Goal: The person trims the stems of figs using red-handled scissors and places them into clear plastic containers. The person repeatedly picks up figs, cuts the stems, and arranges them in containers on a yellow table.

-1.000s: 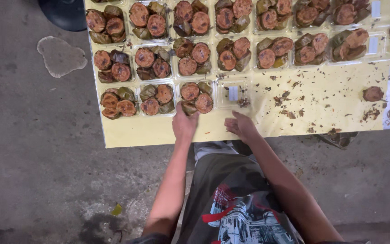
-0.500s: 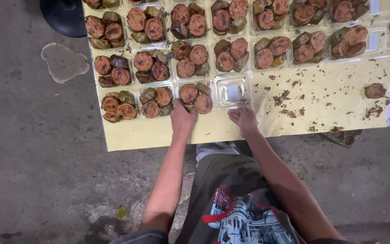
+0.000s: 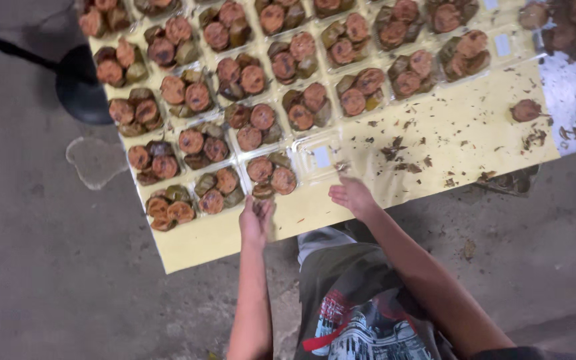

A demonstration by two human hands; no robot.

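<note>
Left hand (image 3: 256,223) grasping leaf-wrapped cake beside filled tray (image 3: 271,175); right hand (image 3: 351,197) unclenched near empty clear tray (image 3: 319,158).

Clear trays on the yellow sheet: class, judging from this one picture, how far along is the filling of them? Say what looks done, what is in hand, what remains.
Done: many filled trays of round brown cakes sit in rows on the yellow sheet. In hand: the left hand is beside the nearest filled tray; the right hand is close to the empty tray. Left: that tray holds no cakes, and a loose cake lies apart near the sheet's right edge.
</note>
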